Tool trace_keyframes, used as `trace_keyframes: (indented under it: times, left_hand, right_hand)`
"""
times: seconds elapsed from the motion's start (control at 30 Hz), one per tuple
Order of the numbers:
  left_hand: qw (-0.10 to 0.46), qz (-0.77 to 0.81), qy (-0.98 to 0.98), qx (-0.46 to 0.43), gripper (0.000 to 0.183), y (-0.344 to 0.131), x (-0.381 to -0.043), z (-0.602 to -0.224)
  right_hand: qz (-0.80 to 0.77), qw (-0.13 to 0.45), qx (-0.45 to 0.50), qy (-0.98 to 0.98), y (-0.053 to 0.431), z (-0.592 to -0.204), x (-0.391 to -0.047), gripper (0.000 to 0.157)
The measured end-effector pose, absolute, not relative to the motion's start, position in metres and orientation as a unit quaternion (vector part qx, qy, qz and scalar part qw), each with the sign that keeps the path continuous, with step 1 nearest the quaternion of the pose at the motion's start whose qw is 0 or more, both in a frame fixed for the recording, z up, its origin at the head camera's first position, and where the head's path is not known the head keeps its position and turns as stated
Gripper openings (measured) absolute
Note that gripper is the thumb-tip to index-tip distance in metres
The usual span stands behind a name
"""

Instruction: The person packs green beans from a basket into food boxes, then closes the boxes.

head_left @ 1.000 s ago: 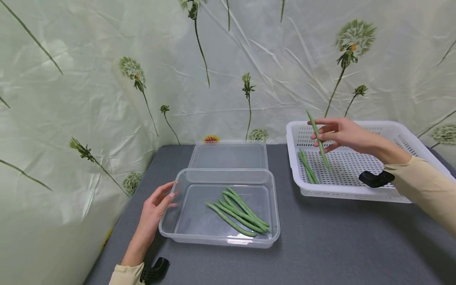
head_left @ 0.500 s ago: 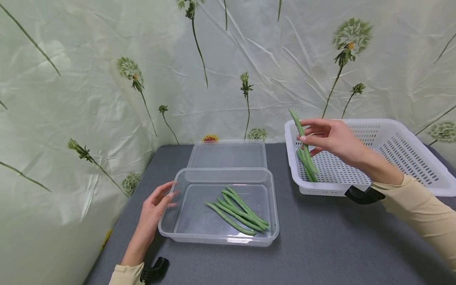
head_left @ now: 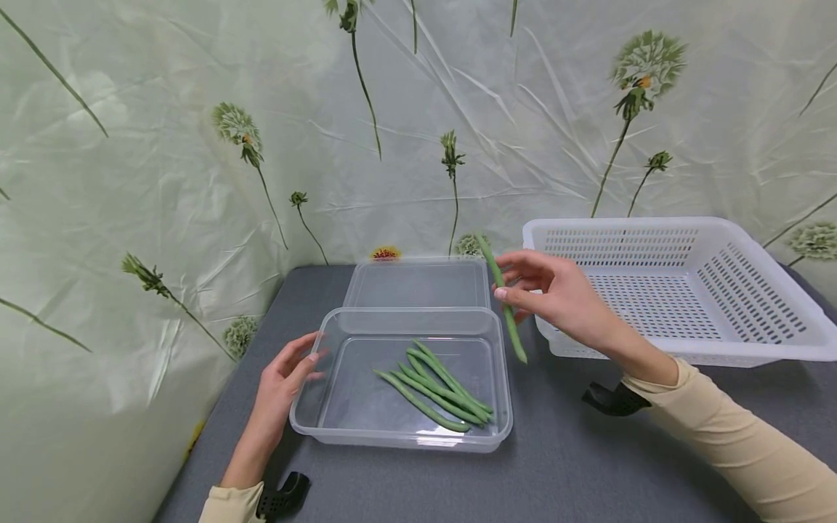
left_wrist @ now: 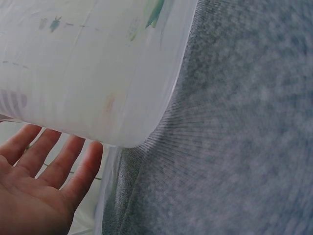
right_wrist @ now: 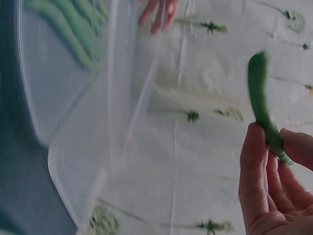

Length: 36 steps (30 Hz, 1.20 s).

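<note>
In the head view my right hand (head_left: 556, 294) pinches a green bean (head_left: 505, 301) between thumb and fingers, just right of the clear plastic container (head_left: 399, 440). The bean slants, its upper end to the left. In the right wrist view the same bean (right_wrist: 258, 85) sticks up from the fingertips. Several green beans (head_left: 438, 392) lie in the right half of the container. My left hand (head_left: 281, 388) rests at the container's left side; in the left wrist view its fingers (left_wrist: 83, 171) are spread and slightly bent at the wall.
A white perforated basket (head_left: 706, 349) stands on the grey table (head_left: 562, 465) at the right, its left part behind the right hand. A clear flat lid (head_left: 418, 283) lies behind the container. A flower-print sheet (head_left: 366, 189) hangs behind the table.
My right hand has carried the bean left and lower, from over the basket to beside the container. The beans at the basket's left side are now out of sight. The left hand keeps its place.
</note>
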<state>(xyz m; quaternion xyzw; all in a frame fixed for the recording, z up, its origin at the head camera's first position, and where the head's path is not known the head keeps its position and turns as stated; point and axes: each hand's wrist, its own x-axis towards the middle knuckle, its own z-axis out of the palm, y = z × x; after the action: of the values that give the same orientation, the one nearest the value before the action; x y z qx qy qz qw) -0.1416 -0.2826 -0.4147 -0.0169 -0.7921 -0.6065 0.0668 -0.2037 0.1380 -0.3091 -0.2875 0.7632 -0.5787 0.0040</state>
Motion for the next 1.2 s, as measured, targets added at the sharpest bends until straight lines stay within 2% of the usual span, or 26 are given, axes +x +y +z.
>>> trace_keyframes:
  times: [0.3,0.8,1.2]
  left_hand:
    - [0.068,-0.606,-0.792,-0.014,0.043,-0.283,-0.142,-0.415]
    - [0.067,-0.603,-0.795,-0.010,0.043,-0.282,-0.142,-0.414]
    - [0.068,-0.600,-0.797,-0.013,0.045,-0.283,-0.142,-0.414]
  right_hand:
    - [-0.599,0.023,-0.318,0.735,0.104,-0.339,-0.189,0.036]
    - [-0.543,0.100,-0.346,0.759,0.070,-0.379,-0.186,0.038]
    - [-0.445,0.068,-0.362,0.816,0.064,-0.376,-0.184,0.033]
